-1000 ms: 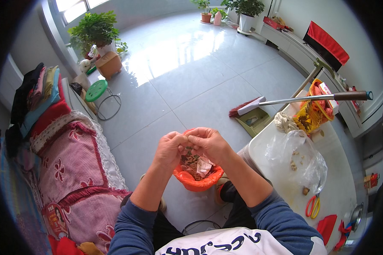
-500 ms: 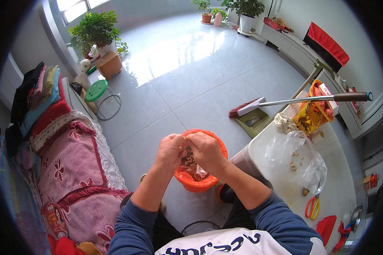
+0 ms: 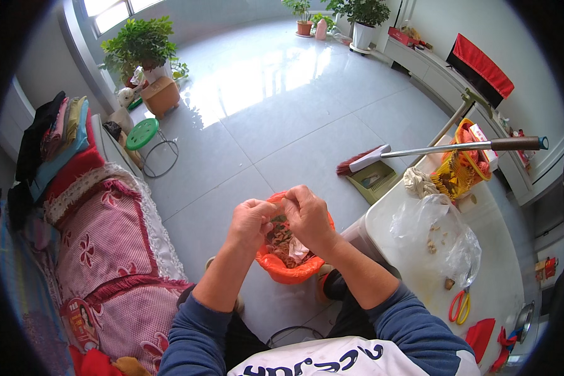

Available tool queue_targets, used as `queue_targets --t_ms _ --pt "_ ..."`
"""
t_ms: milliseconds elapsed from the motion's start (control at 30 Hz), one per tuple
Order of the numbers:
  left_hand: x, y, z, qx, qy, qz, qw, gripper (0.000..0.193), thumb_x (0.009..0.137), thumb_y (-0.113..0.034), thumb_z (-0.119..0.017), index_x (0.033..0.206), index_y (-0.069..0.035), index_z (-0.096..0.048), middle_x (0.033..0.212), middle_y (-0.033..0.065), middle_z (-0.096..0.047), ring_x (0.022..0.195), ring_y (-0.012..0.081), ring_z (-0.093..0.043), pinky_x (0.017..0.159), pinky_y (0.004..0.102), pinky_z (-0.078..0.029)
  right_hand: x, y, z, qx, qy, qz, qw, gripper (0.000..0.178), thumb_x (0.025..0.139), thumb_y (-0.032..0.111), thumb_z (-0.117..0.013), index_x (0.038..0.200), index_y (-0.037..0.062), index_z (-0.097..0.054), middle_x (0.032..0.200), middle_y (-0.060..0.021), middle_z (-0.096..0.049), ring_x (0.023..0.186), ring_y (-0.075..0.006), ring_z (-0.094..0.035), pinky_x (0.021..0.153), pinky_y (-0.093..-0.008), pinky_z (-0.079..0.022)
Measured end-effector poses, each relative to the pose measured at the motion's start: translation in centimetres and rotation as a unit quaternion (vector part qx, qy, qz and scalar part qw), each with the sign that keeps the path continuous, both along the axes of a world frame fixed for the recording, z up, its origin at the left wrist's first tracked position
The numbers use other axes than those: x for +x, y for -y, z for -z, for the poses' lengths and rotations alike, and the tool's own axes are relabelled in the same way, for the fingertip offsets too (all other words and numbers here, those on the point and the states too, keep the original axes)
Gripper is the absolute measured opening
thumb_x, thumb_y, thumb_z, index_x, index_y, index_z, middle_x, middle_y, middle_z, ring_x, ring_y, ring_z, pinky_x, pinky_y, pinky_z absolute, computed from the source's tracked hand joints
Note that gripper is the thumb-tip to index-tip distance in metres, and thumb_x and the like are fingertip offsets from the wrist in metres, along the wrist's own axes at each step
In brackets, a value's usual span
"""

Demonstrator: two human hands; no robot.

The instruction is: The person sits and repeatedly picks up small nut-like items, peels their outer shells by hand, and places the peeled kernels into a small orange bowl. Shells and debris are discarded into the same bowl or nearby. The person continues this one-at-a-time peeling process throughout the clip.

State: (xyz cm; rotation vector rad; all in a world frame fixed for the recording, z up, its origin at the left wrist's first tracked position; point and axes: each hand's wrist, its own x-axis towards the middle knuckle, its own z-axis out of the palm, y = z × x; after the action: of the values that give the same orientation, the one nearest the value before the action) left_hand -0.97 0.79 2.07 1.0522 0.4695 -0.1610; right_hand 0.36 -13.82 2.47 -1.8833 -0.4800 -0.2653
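Both my hands are over a bin lined with an orange-red bag (image 3: 288, 274), which stands on the floor between my feet. Brown and green scraps and a crumpled pale paper (image 3: 298, 249) lie inside it. My left hand (image 3: 250, 222) is closed with thumb and fingertips pinched. Close beside it, my right hand (image 3: 307, 218) is closed too, its fingers bent toward the left ones. Whatever sits between the fingertips is too small to make out.
On the white table (image 3: 382, 219) at right lie a clear plastic bag (image 3: 464, 250) with small pale pieces, red-and-yellow scissors (image 3: 461, 306), a cloth (image 3: 420, 182) and a yellow basket (image 3: 454, 172). A broom (image 3: 432, 149) leans over a dustpan (image 3: 373, 180). A covered sofa (image 3: 106, 244) is at left.
My right hand has risen slightly and tilted, drawing a little apart from the left. More of the scraps in the bin now show between the hands.
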Motion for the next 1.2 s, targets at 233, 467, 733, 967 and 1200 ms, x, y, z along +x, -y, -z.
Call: queue_targets --t_ms 233,467,733,967,1200 --pt "0.0 -0.2 0.3 -0.024 0.048 0.059 0.997 0.005 0.086 -0.005 -0.065 0.086 0.0 -0.062 0.07 0.0024 -0.058 0.059 0.0083 -0.054 0.049 0.0209 -0.044 1.1 0.9 0.7 -0.134 0.053 -0.022 0.989 0.003 0.084 0.0 -0.059 0.085 0.0002 -0.062 0.081 -0.018 -0.062 0.076 -0.0337 -0.062 0.067 -0.0412 -0.05" --pt "0.2 -0.7 1.5 -0.058 0.075 0.067 0.993 0.008 0.089 -0.007 -0.063 0.086 0.0 -0.062 0.072 0.0037 -0.061 0.061 0.0087 -0.057 0.051 0.0215 -0.048 0.8 0.5 1.0 -0.077 0.036 -0.06 0.995 0.007 0.085 0.003 -0.054 0.084 0.0 -0.06 0.082 -0.0196 -0.059 0.078 -0.0371 -0.058 0.069 -0.0445 -0.047" --pt "-0.3 -0.2 0.0 0.148 0.137 0.085 0.976 0.011 0.088 -0.01 -0.065 0.084 0.0 -0.063 0.071 0.0012 -0.061 0.06 0.0071 -0.054 0.055 0.0217 -0.047 1.2 1.3 -0.5 0.03 -0.189 -0.101 0.976 0.011 0.087 0.007 -0.06 0.089 -0.0034 -0.063 0.082 -0.0135 -0.066 0.075 -0.0179 -0.066 0.065 -0.031 -0.051" --pt "-0.6 0.4 -0.4 0.335 0.22 0.087 0.912 0.013 0.089 -0.011 -0.063 0.086 0.002 -0.064 0.072 0.0009 -0.063 0.063 0.0046 -0.054 0.054 0.0216 -0.045 2.4 2.4 -1.3 0.144 -0.332 -0.172 0.916 0.016 0.09 0.011 -0.061 0.091 -0.0051 -0.062 0.079 -0.0079 -0.065 0.073 -0.0137 -0.065 0.06 -0.0256 -0.05" --pt "-0.6 0.5 -0.4 0.251 0.151 0.055 0.955 0.011 0.087 -0.01 -0.063 0.082 0.0 -0.062 0.07 0.0006 -0.061 0.059 0.0048 -0.052 0.051 0.0208 -0.043 1.3 1.0 -0.2 -0.043 -0.079 -0.061 0.994 0.012 0.09 0.009 -0.063 0.09 -0.0024 -0.061 0.074 -0.0068 -0.062 0.067 -0.0112 -0.06 0.061 -0.0296 -0.05"
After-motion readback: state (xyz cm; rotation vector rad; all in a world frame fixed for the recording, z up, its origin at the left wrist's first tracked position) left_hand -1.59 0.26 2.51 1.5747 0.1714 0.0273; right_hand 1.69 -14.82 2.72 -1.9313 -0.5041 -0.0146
